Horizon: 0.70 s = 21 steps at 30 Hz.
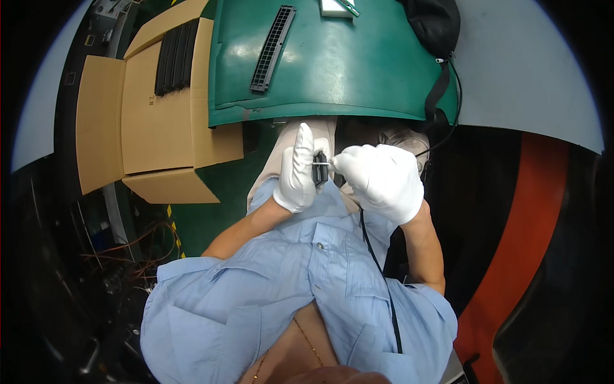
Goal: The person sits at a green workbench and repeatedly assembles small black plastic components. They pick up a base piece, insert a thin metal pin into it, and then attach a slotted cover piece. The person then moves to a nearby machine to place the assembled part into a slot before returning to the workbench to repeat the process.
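My left hand (299, 171), in a white glove, grips a black plastic piece (320, 169) above my lap, the thumb stretched upward beside it. The piece looks like the long strips nearby, seen end-on, though most of its length cannot be made out. My right hand (382, 180), also gloved in white, is closed in a fist to the right of it. From that fist a thin pale metal shaft (322, 164) points left and reaches across the black piece; the tool's handle is hidden in the glove.
Ahead is a green-topped table (358, 77) with a long black slotted strip (273, 48) on it. A white block (339, 8) with a green pen-like thing (349, 7) lies farther back. An open cardboard box (157, 137) at left holds several black strips (176, 57). A black bag (435, 29) with a strap rests at right.
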Each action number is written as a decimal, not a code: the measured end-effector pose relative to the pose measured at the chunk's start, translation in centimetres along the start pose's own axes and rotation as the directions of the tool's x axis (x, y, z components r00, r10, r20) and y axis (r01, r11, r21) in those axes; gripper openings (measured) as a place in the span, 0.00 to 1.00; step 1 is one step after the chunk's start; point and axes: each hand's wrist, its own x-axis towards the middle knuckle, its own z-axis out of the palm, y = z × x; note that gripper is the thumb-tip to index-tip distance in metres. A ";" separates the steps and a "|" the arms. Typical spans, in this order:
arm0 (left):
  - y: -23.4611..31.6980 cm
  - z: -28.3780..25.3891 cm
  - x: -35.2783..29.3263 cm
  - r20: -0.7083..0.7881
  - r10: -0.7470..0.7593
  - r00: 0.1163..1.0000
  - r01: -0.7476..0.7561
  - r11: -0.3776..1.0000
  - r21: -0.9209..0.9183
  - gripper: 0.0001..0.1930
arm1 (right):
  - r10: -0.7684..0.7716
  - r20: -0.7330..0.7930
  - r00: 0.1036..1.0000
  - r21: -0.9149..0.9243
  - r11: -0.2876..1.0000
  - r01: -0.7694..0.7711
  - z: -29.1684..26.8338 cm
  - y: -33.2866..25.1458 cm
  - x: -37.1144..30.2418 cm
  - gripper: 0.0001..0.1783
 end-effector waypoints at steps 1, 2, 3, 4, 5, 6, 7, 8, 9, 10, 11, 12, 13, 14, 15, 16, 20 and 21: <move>-0.2 0.1 0.0 0.004 -0.008 1.000 0.008 1.000 0.007 0.41 | -0.006 0.036 0.999 -0.011 1.000 0.007 -0.3 -0.2 -0.2 0.15; -0.2 0.1 0.0 0.009 -0.016 1.000 0.016 1.000 0.014 0.42 | -0.013 0.073 0.997 -0.022 1.000 0.014 -0.8 -0.6 -0.4 0.15; -0.2 0.2 0.0 0.016 0.003 1.000 -0.003 1.000 0.017 0.41 | -0.021 0.110 0.994 -0.036 0.999 0.025 -1.2 -0.9 -0.7 0.15; -0.1 0.3 0.0 0.022 0.022 1.000 -0.022 1.000 0.020 0.41 | -0.016 0.109 0.994 -0.016 1.000 0.018 -1.5 -1.1 -1.0 0.17; -0.1 0.3 0.0 0.029 0.041 0.999 -0.041 0.999 0.022 0.41 | -0.014 0.102 0.995 0.033 0.999 0.011 -1.5 -1.2 -1.5 0.17; -0.2 0.2 0.0 0.033 0.046 0.998 -0.047 0.999 0.021 0.41 | -0.013 0.090 0.996 0.084 0.996 0.005 -1.2 -1.3 -2.0 0.17; -0.5 0.0 0.0 0.036 0.052 0.998 -0.053 0.998 0.020 0.42 | -0.012 0.079 0.997 0.135 0.991 0.001 -1.1 -1.3 -2.3 0.18; -0.7 -0.1 0.1 0.039 0.058 0.998 -0.058 0.998 0.019 0.42 | 0.029 0.043 0.999 0.157 0.987 -0.035 -1.5 -1.3 -2.3 0.19; -0.5 0.0 -0.1 0.051 0.033 0.998 -0.033 0.999 0.015 0.42 | 0.030 0.043 0.999 0.130 0.991 -0.036 -1.7 -1.4 -2.1 0.19; -0.2 0.2 -0.3 0.062 0.008 0.998 -0.008 1.000 0.011 0.43 | 0.032 0.043 0.999 0.103 0.994 -0.036 -1.9 -1.4 -1.9 0.19; 0.0 0.3 -0.5 0.073 -0.018 0.997 0.017 1.000 0.007 0.43 | 0.033 0.043 0.999 0.077 0.996 -0.036 -1.9 -1.4 -1.7 0.19; -0.1 0.4 -0.7 0.076 -0.008 0.997 0.006 1.000 0.015 0.43 | 0.034 0.037 0.999 0.033 0.999 -0.035 -1.8 -1.3 -1.8 0.17; -0.4 0.4 -0.9 0.079 0.002 0.997 -0.004 1.000 0.024 0.43 | 0.034 0.028 0.999 0.013 0.999 -0.034 -1.7 -1.1 -1.7 0.16; -0.5 0.5 -0.9 0.081 0.012 0.997 -0.015 0.999 0.032 0.43 | 0.034 0.020 0.999 -0.006 0.999 -0.034 -1.6 -0.9 -1.6 0.14; -0.5 0.5 -1.0 0.084 0.014 0.996 -0.016 1.000 0.026 0.43 | 0.033 0.010 0.999 -0.024 0.999 -0.032 -1.4 -0.6 -1.5 0.13; -0.4 0.6 -1.0 0.087 0.015 0.996 -0.017 1.000 0.020 0.43 | 0.036 0.002 0.999 -0.016 0.999 -0.036 -1.1 -0.4 -1.4 0.13; -0.2 0.8 -1.0 0.055 -0.058 0.997 0.059 0.998 -0.030 0.44 | 0.051 0.004 0.999 0.020 0.998 -0.051 -0.6 0.3 -0.6 0.14; 0.0 0.8 -1.0 0.034 -0.087 0.996 0.088 0.996 -0.021 0.46 | 0.044 0.012 0.999 0.029 0.999 -0.045 -0.6 0.6 -0.2 0.14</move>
